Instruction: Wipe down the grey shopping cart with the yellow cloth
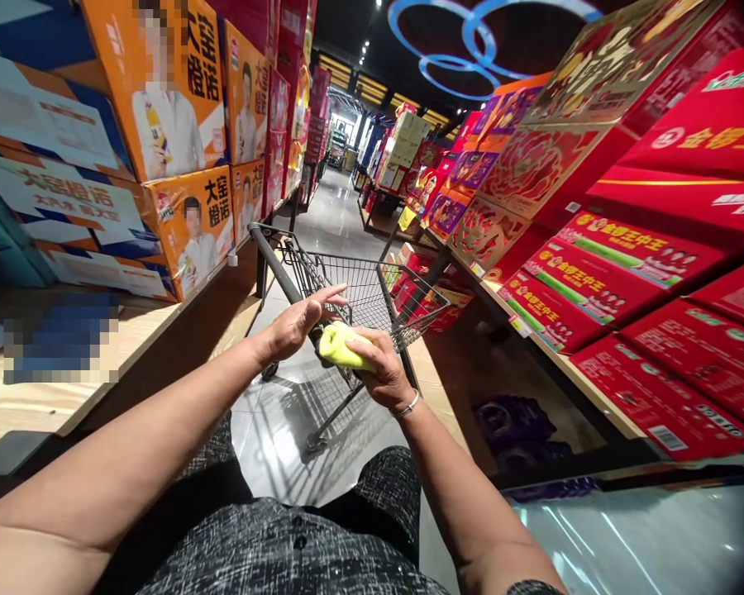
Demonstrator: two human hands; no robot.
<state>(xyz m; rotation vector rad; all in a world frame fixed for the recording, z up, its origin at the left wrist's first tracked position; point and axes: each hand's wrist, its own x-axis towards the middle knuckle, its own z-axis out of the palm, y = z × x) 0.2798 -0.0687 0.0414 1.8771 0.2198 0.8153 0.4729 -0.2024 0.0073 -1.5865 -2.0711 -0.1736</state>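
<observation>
A folded yellow-green cloth [342, 346] is gripped in my right hand [381, 364], just over the handle end of a dark wire shopping cart [372, 285]. My left hand [301, 324] is close beside the cloth with its fingers stretched out toward the right. It holds nothing that I can see. Both hands are above the cart's handlebar [276, 263], which slants from the upper left down behind them. Part of the bar is hidden by the hands. Whether the left hand touches the bar, I cannot tell.
Orange and blue drink cartons [189, 231] are stacked on a wooden shelf [155, 330] at left. Red gift boxes [595, 273] and gold-patterned boxes [502, 178] line the right shelf. Ahead, a shiny tiled aisle [341, 202] runs between the displays. Dark purple packages [514, 426] lie low at right.
</observation>
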